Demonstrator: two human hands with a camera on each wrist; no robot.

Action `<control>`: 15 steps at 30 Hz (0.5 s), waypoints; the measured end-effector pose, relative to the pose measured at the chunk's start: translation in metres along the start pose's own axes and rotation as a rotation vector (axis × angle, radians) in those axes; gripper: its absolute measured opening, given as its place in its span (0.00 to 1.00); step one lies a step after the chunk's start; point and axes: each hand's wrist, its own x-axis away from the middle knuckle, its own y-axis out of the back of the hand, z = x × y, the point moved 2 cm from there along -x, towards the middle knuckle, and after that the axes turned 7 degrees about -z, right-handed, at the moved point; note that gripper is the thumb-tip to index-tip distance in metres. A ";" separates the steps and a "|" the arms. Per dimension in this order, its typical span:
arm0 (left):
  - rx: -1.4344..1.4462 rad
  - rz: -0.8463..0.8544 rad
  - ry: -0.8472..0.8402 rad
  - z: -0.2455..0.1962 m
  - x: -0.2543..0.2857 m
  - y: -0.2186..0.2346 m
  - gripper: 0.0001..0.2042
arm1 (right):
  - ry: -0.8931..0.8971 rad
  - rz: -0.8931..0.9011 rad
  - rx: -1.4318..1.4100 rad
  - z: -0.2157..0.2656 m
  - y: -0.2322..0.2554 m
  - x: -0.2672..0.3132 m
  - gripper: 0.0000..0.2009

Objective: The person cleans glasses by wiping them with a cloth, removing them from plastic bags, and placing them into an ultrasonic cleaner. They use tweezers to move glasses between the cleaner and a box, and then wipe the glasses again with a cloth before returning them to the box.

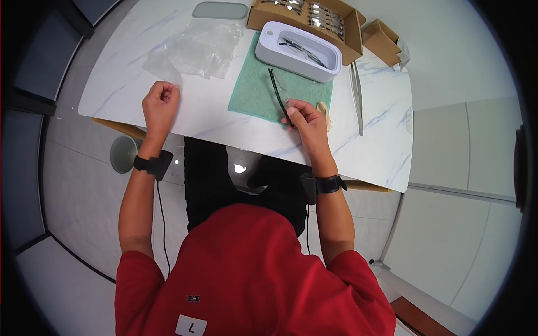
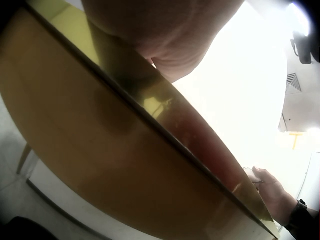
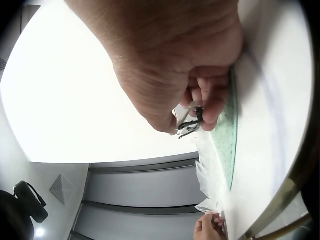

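Note:
My right hand point(image 1: 307, 124) pinches a pair of dark-framed glasses point(image 1: 277, 92) above the green cloth point(image 1: 252, 89). In the right wrist view, the ends of the glasses point(image 3: 189, 126) stick out between the thumb and fingers of the right hand point(image 3: 170, 75). At the table's left part, my left hand point(image 1: 161, 106) has its fingers curled, with thumb and forefinger pinching the corner of a clear plastic bag point(image 1: 162, 66). More clear bags point(image 1: 207, 47) lie just beyond it. A white ultrasonic-cleaner-like tub point(image 1: 297, 66) with glasses point(image 1: 304, 51) inside stands on the cloth's far part.
A cardboard box point(image 1: 350, 47) with several glasses stands behind the tub, beside a smaller brown box point(image 1: 382, 43). A grey lid-like tray point(image 1: 219, 10) lies at the back. Long metal tweezers point(image 1: 356, 101) lie right of the cloth. A bin point(image 1: 124, 155) is on the floor at left.

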 end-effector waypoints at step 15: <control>0.003 -0.003 -0.027 -0.008 0.000 0.002 0.06 | 0.064 -0.043 0.084 -0.006 -0.004 0.003 0.17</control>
